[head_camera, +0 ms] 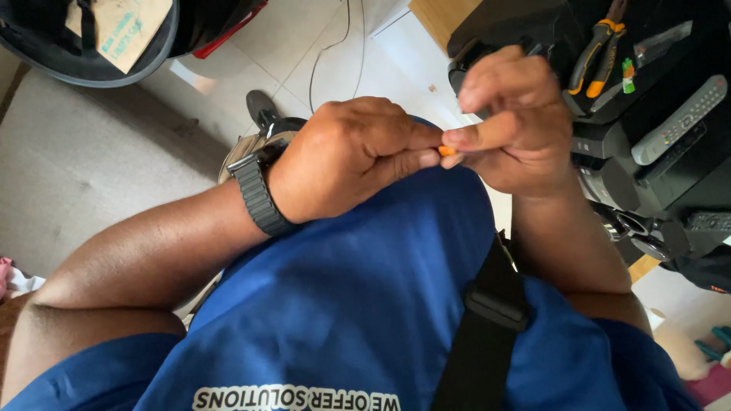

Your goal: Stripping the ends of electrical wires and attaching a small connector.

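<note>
My left hand (350, 156) and my right hand (518, 122) meet in front of my chest, above my blue shirt (358, 297). Between their fingertips sits a small orange piece (447, 151); both hands pinch it, and most of it is hidden by the fingers. A dark watch with a link band (257, 192) is on my left wrist. A black strap (487, 312) crosses my shirt.
At the right stands a dark cluttered surface with orange-handled pliers (598, 49), a grey remote control (681, 118) and black devices. A black helmet-like shell (91, 42) lies at top left. White floor tiles (304, 46) with a thin cable run below my hands.
</note>
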